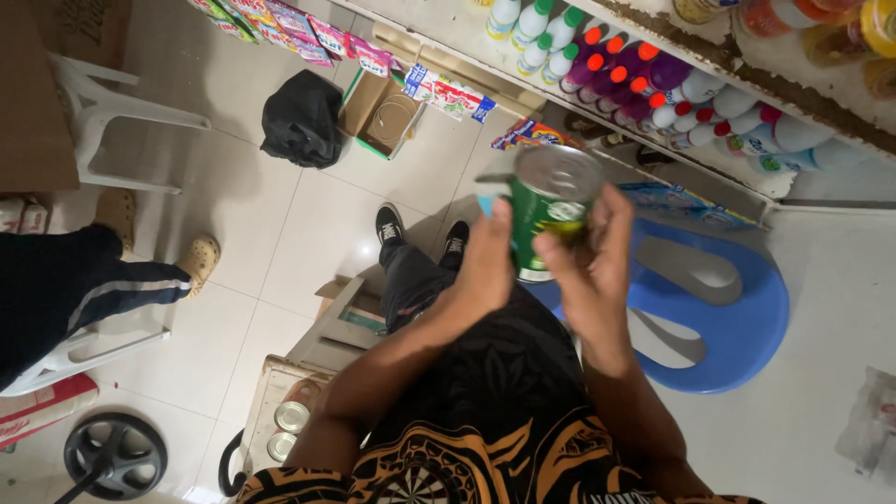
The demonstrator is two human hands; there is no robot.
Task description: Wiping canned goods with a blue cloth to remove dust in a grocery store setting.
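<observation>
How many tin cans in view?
3. One green-labelled can held between left hand and right hand; two cans in the open box below. More may be hidden inside.

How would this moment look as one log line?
left hand: holds green can | right hand: on can's side | blue plastic stool beneath

Pale tiled floor (280, 233) — blue plastic stool (747, 317), white chair (103, 112), stocked shelves (653, 84).
</observation>
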